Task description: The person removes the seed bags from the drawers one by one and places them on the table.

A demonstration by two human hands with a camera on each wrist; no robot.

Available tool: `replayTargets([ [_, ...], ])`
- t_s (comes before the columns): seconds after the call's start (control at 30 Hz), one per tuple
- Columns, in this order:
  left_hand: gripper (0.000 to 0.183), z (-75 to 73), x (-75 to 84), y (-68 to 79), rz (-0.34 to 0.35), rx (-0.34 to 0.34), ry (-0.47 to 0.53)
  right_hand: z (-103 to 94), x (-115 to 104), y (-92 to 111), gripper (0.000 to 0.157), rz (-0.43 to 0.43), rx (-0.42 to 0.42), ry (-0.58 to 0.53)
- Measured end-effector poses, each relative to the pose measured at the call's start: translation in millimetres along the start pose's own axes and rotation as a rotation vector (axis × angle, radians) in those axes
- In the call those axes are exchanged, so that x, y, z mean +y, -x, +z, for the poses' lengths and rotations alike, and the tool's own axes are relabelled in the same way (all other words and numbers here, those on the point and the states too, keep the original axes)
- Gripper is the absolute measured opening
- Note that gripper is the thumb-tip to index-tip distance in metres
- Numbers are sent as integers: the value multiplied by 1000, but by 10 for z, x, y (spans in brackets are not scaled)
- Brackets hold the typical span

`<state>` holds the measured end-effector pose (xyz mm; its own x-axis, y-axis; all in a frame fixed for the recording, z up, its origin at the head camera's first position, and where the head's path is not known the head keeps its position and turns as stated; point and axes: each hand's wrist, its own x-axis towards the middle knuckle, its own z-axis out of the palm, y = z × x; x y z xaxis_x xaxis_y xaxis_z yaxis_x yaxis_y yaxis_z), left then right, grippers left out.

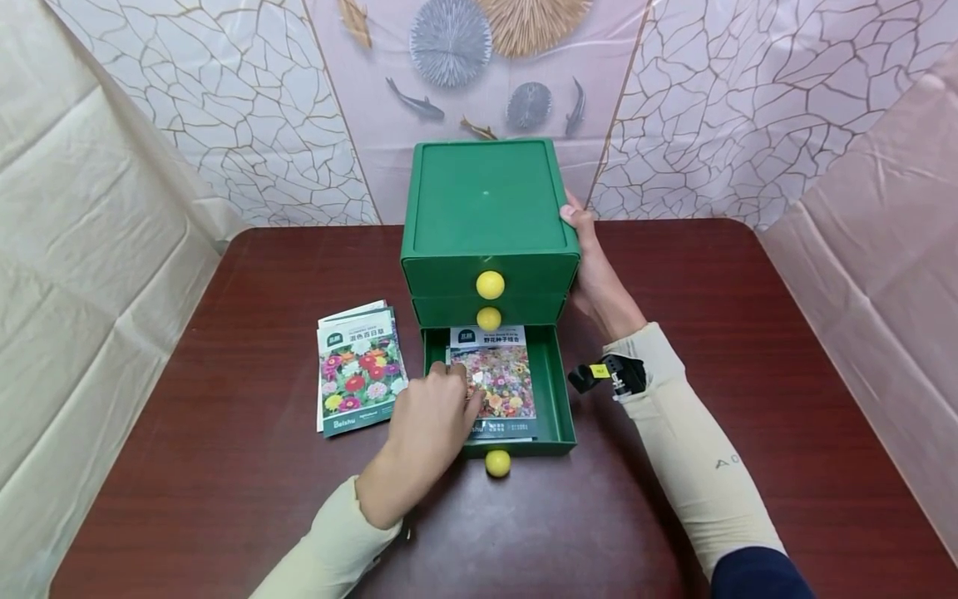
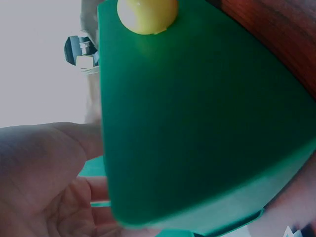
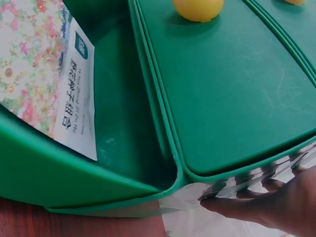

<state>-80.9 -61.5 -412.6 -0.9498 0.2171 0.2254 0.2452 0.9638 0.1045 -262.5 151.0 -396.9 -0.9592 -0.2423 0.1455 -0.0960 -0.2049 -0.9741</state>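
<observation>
A green drawer unit (image 1: 486,200) with yellow round knobs stands on the table, its bottom drawer (image 1: 554,391) pulled out. In that drawer lies a flower seed packet (image 1: 497,374), with another edge showing beneath it. My left hand (image 1: 434,416) reaches over the drawer's left wall, fingers at the packet's left edge and thumb over its face. The drawer front hides those fingertips in the left wrist view, so I cannot tell whether they pinch the packet. My right hand (image 1: 599,270) rests against the unit's right side, its fingers (image 3: 237,207) extended along the wall.
Left of the unit lies a small stack of seed packets (image 1: 361,370), a flower picture on top. The two upper drawers (image 1: 449,283) are closed. Patterned cloth (image 1: 247,100) hangs behind the dark red wooden table (image 1: 247,466).
</observation>
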Motion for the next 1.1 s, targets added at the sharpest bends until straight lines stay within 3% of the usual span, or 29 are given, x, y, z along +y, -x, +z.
replayTargets([
  [0.3, 42, 100, 37, -137, -148, -80, 116, 51, -122, -63, 71, 33, 26, -34],
  [0.57, 52, 188, 47, -208, -241, -163, 116, 73, -126, -42, 68, 71, 35, -90],
  [0.77, 52, 270, 72, -209, -259, -195, 79, 61, -81, 10, 73, 74, -2, -134],
  [1.1, 62, 361, 118, -233, -293, -270, -5, 93, -86, -18, 78, 101, 50, -108],
])
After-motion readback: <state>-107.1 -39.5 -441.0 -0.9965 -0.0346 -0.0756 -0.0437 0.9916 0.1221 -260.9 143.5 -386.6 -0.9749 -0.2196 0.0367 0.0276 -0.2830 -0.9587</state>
